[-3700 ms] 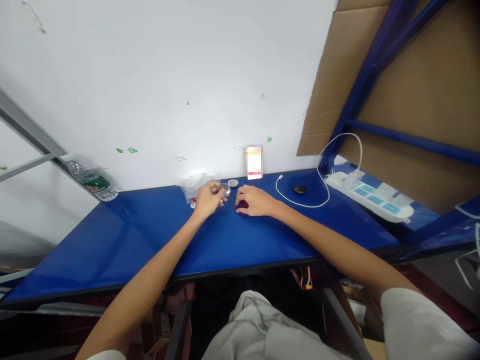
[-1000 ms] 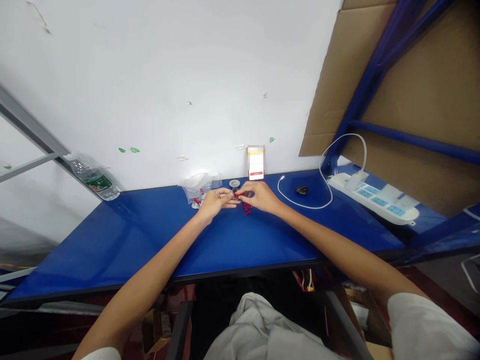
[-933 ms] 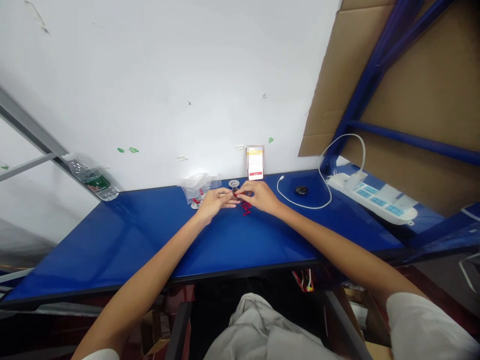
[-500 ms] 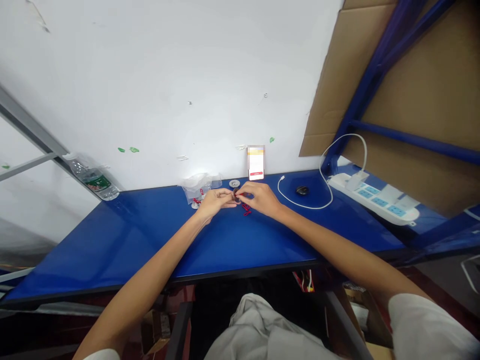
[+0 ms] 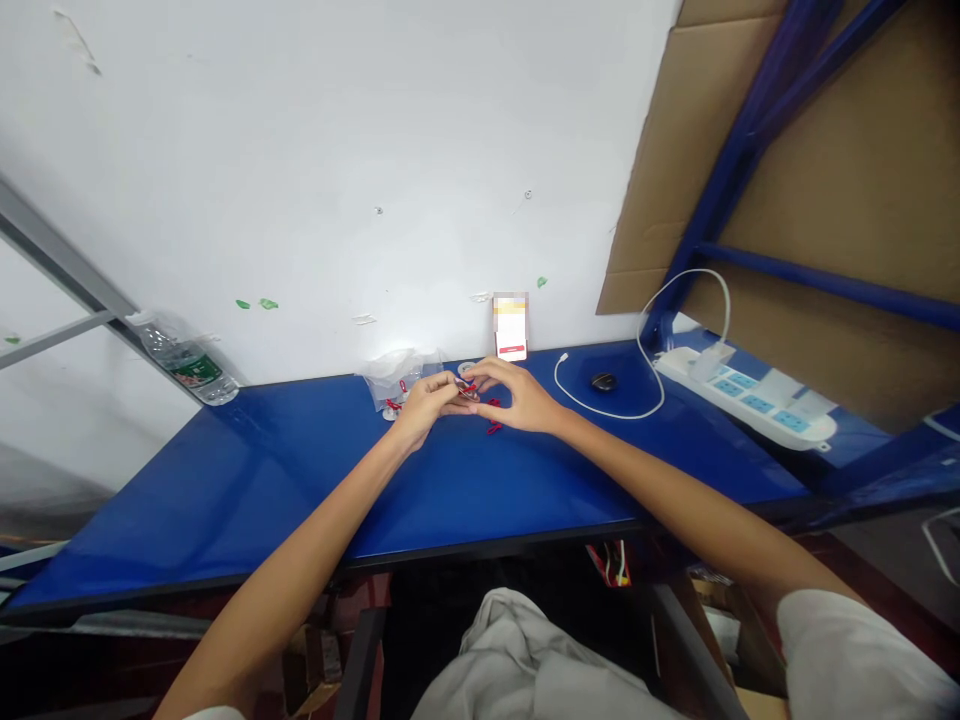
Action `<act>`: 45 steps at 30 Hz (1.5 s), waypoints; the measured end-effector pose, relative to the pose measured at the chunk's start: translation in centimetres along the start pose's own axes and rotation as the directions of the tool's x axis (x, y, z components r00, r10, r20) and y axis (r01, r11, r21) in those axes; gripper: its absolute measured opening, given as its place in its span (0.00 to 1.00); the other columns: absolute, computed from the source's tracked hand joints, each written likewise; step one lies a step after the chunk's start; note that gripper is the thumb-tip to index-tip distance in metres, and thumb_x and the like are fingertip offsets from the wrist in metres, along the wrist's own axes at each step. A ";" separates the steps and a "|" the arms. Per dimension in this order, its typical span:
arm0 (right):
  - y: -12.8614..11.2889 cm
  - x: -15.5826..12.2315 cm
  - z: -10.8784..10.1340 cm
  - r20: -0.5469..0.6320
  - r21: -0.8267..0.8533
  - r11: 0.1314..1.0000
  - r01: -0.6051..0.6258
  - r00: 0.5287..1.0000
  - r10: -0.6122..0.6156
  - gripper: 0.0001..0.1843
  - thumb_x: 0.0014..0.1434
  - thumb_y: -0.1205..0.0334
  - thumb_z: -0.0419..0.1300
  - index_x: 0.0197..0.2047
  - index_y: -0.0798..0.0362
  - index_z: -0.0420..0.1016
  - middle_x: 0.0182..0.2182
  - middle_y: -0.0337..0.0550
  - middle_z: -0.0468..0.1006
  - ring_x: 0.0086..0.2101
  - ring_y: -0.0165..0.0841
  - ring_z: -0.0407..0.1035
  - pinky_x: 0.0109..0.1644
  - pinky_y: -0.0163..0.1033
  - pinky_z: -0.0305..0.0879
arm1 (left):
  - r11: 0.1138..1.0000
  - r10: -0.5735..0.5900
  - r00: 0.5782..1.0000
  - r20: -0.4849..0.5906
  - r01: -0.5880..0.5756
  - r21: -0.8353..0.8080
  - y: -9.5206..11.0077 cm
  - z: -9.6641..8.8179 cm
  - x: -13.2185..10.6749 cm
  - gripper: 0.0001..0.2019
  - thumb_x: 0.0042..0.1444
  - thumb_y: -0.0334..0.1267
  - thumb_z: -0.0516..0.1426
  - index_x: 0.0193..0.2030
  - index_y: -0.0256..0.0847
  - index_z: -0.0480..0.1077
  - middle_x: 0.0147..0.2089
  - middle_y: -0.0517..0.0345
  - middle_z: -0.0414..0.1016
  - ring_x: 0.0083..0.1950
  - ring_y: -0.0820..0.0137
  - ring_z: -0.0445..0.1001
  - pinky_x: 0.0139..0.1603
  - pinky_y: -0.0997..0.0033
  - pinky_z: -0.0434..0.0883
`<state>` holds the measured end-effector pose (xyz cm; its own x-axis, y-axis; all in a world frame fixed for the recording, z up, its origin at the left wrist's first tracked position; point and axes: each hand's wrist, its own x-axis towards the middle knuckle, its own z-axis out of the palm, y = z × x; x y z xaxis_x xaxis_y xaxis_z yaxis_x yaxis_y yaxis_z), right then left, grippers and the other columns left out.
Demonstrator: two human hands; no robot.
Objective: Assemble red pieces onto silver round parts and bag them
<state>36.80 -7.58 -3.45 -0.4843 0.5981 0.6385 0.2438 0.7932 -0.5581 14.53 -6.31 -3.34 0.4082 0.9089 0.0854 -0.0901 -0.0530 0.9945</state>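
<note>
A small round metallic disc point(image 5: 465, 390) with a red bit at its edge is sitting between the two hands, just above the table point(image 5: 300, 470). The left hand point(image 5: 426, 405) is pinching it between thumb and curled fingers. The right hand point(image 5: 523, 396) is curving around its other side, thumb and fingers parted; whether they are gripping anything, I cannot tell. Red cord loops point(image 5: 494, 429) are lying under the right hand, partly hidden. A grey disc point(image 5: 465, 369) is lying just behind the fingers. Beside the left hand, a clear plastic bag point(image 5: 394, 368) is lying near more red loops point(image 5: 394, 405). Behind, a lit phone point(image 5: 512, 333) is leaning against the wall point(image 5: 315, 180).
</note>
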 end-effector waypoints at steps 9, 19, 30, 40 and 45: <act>1.1 0.0 0.1 0.112 0.020 1.000 -0.024 0.993 0.021 0.34 0.64 0.54 0.74 0.71 0.38 0.75 0.56 0.46 0.78 0.49 0.39 0.78 0.58 0.49 0.78 | 0.998 0.019 0.997 0.072 -0.023 0.063 -0.3 0.2 -0.2 0.11 0.56 0.41 0.65 0.41 0.35 0.76 0.43 0.48 0.84 0.41 0.61 0.86 0.47 0.59 0.84; 1.2 0.0 0.0 0.058 0.108 0.990 -0.088 0.995 0.082 0.26 0.60 0.54 0.77 0.60 0.44 0.80 0.51 0.45 0.79 0.43 0.37 0.78 0.49 0.46 0.80 | 0.997 -0.042 0.979 0.199 0.027 0.073 -0.4 -0.3 -0.1 0.09 0.59 0.40 0.63 0.39 0.37 0.71 0.37 0.50 0.83 0.39 0.59 0.87 0.46 0.58 0.84; 1.5 -0.1 0.3 -0.016 0.060 0.996 -0.066 0.998 0.067 0.25 0.61 0.53 0.76 0.60 0.45 0.79 0.49 0.45 0.79 0.41 0.36 0.77 0.47 0.45 0.80 | 1.000 0.009 0.987 0.159 -0.012 0.023 0.0 -1.6 0.4 0.13 0.64 0.45 0.64 0.45 0.38 0.72 0.38 0.51 0.81 0.38 0.60 0.86 0.41 0.60 0.85; 1.7 -0.3 0.3 -0.008 0.013 0.998 -0.068 0.998 0.068 0.26 0.61 0.54 0.76 0.61 0.43 0.79 0.52 0.46 0.80 0.42 0.37 0.78 0.48 0.46 0.80 | 0.987 0.039 0.973 0.228 -0.074 0.146 -0.3 -1.6 0.4 0.15 0.60 0.45 0.70 0.43 0.35 0.76 0.36 0.47 0.85 0.37 0.63 0.86 0.42 0.64 0.84; 2.0 -0.4 0.4 -0.016 0.009 0.997 -0.073 0.997 0.073 0.27 0.61 0.54 0.76 0.61 0.43 0.78 0.51 0.45 0.80 0.42 0.37 0.78 0.49 0.47 0.79 | 0.979 0.057 0.975 0.213 -0.096 0.179 -0.4 -1.8 0.6 0.15 0.60 0.46 0.70 0.42 0.35 0.78 0.36 0.46 0.85 0.36 0.63 0.85 0.40 0.65 0.83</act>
<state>37.12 -6.29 -5.04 -0.4520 0.6563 0.6041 0.2707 0.7462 -0.6081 13.21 -4.98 -3.82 0.5864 0.7955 0.1524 0.0356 -0.2133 0.9763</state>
